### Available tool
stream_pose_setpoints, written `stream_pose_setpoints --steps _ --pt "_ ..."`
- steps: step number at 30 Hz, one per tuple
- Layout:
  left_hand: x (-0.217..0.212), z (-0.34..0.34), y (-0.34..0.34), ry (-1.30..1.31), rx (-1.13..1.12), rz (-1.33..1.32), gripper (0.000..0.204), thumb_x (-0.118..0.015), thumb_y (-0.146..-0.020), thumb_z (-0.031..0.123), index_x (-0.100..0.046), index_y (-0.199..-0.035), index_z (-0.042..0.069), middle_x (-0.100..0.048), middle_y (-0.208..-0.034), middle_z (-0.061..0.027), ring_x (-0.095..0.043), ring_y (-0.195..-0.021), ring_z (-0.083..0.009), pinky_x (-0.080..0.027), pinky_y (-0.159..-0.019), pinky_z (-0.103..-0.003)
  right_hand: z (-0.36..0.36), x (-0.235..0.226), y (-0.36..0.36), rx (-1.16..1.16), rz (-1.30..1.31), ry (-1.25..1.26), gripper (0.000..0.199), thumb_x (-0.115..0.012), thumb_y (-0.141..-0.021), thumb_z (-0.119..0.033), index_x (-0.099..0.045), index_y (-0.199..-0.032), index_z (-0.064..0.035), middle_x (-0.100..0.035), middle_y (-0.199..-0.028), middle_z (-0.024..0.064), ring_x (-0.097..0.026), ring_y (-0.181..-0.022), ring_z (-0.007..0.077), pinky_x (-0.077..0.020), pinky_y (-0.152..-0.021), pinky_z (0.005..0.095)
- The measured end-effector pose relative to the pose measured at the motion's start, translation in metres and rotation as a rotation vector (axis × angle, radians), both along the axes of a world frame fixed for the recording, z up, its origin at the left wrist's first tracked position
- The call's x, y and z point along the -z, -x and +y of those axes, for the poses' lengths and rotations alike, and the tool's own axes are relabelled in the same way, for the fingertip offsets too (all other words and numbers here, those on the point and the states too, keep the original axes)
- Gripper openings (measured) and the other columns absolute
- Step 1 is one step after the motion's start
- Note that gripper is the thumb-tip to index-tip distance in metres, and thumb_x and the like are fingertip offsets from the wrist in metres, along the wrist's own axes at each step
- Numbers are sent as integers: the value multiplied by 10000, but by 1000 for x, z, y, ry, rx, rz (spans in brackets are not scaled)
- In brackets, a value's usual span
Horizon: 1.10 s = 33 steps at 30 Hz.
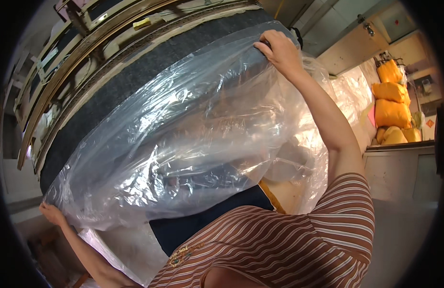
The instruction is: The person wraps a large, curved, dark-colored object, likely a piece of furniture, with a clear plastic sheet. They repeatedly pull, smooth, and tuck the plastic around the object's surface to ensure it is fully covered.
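Right-hand grip [281,54]: your thumb and fingers close on the film's far right edge.
Left-hand grip [52,213]: you pinch its near left corner.
Clear plastic film [183,129]: between your hands, overlapping the dark tabletop [126,79].
Long axis: lower left to upper right (hand to hand).
Nearer hand: neither; both touch it.

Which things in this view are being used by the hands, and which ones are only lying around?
In use:
- left hand, at the sheet's lower-left end
- right hand, at its upper-right end
- clear plastic sheet, partly over the dark surface

Apparently just lying about:
- orange bundles, stacked at right
- small yellow object, upper left
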State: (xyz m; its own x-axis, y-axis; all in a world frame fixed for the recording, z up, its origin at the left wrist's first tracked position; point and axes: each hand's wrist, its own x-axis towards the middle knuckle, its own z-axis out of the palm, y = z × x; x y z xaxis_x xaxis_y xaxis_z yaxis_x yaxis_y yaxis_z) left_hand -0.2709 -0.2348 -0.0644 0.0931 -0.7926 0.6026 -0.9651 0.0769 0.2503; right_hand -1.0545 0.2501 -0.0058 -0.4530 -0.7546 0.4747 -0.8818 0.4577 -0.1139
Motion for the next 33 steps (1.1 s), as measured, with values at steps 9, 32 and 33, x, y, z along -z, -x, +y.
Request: stream_pose_setpoints --steps 9,32,33 --pt "2 -2 0 -79 -13 -43 408 -408 -966 342 -523 -1160 2 -575 -1148 -202 -537 -1073 -377 -414 -889 -415 -17 -15 59 12 -575 -117 267 -734 -770 -264 -627 -906 -60 -580 -889 -2 -529 -880 130 -406 -784 258" --pt "-64 68 -95 -140 254 864 476 -552 -930 367 -505 -1221 -7 -554 -1179 -105 -519 -1086 -211 -405 -935 -333 -45 18 55 -116 -487 219 160 -673 -770 -175 -621 -860 -53 -647 -793 60 -606 -760 172 -472 -709 303" --pt "-68 84 -109 -184 262 851 488 -555 -927 371 -489 -1237 0 -545 -1198 -103 -523 -1080 -221 -421 -927 -335 -48 20 54 -128 -456 198 150 -658 -783 -177 -626 -870 -58 -646 -802 60 -602 -764 176 -470 -712 306"
